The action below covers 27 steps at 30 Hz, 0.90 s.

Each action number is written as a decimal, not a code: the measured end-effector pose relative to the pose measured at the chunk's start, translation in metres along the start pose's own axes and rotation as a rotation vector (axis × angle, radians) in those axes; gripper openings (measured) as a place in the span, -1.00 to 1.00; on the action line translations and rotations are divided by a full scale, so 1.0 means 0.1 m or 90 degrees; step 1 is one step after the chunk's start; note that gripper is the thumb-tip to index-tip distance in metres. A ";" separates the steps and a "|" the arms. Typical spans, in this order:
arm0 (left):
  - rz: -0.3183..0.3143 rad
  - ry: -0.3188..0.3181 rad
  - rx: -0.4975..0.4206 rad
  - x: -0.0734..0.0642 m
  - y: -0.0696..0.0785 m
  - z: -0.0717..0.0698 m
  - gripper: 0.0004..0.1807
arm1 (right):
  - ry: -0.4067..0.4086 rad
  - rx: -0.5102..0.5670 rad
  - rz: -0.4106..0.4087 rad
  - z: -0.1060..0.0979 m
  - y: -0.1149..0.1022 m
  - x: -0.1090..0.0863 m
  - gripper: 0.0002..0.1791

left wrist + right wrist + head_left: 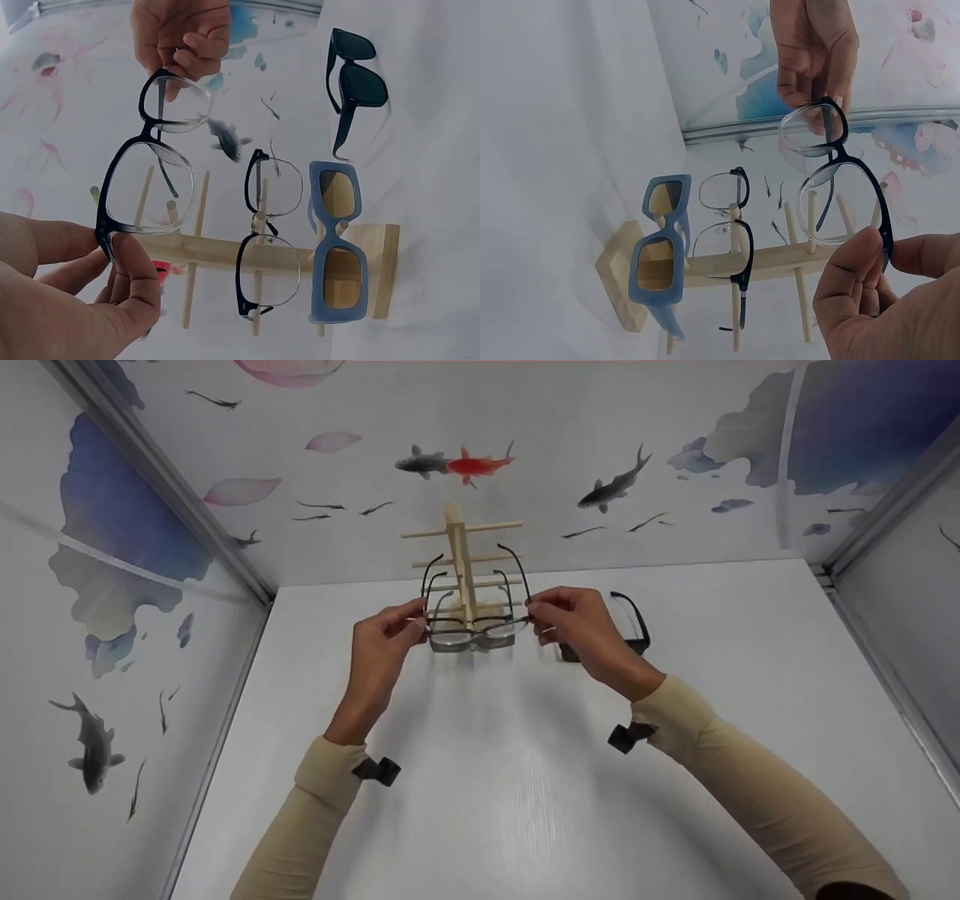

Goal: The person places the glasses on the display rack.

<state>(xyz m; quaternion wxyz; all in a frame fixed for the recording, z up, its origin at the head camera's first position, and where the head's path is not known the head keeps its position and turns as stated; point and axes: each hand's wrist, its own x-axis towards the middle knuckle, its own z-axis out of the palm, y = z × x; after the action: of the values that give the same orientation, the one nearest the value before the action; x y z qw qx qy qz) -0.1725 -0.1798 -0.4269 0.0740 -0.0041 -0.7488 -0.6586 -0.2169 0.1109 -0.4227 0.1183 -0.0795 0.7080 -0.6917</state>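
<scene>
A pair of eyeglasses with a dark upper rim and clear lower rims (112, 176) is held up level between both hands, in front of a wooden glasses rack (459, 551). My left hand (386, 643) pinches one end of the frame near the hinge, thumb against fingers. At the other end, my right hand (583, 626) pinches the frame by its hinge. The temples point away, toward the rack. Lower on the rack hang similar dark-topped eyeglasses (745, 255), and beneath those, blue-framed sunglasses (360, 292) with brown lenses.
Black sunglasses (642, 645) lie on the white table (480, 780) to the rack's right, partly behind my right hand. Bare pegs (495, 526) stick out from the upper rack. Panels printed with fish (611, 491) stand behind and at both sides.
</scene>
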 end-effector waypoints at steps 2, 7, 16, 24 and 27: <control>-0.002 0.000 0.000 0.03 0.01 -0.02 -0.64 | -0.006 0.003 0.007 0.00 -0.02 0.03 -0.73; -0.016 -0.007 -0.001 0.10 0.03 -0.06 -0.64 | -0.008 0.011 0.024 0.03 -0.07 0.10 -0.72; -0.039 -0.004 -0.006 0.28 0.01 -0.11 -0.64 | -0.005 0.036 0.047 0.08 -0.08 0.26 -0.68; -0.041 -0.004 -0.004 0.43 -0.02 -0.13 -0.64 | -0.011 0.047 0.056 0.09 -0.07 0.36 -0.61; -0.041 -0.006 -0.009 0.47 -0.02 -0.12 -0.64 | -0.009 0.052 0.063 0.08 -0.06 0.39 -0.60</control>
<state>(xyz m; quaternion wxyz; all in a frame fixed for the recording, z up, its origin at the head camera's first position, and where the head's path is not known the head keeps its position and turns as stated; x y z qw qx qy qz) -0.2182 -0.1965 -0.4221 0.0489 0.0166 -0.7444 -0.6658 -0.2520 0.0921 -0.4188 0.1604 -0.0445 0.6816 -0.7126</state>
